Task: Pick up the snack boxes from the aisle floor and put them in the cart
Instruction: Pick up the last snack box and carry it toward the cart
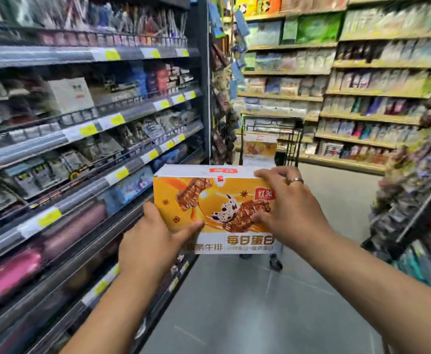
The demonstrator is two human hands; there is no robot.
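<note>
Arms outstretched, left hand (pixel 151 235) and right hand (pixel 284 205) grip snack box (pixel 209 203).

1 silver ring (pixel 295 180) on the right hand (pixel 286 208); forearms (pixel 378 282) bare.

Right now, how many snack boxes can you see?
2. The held box is gripped between left hand and right hand; a second box sits in the cart ahead. The held box may hide others.
</note>
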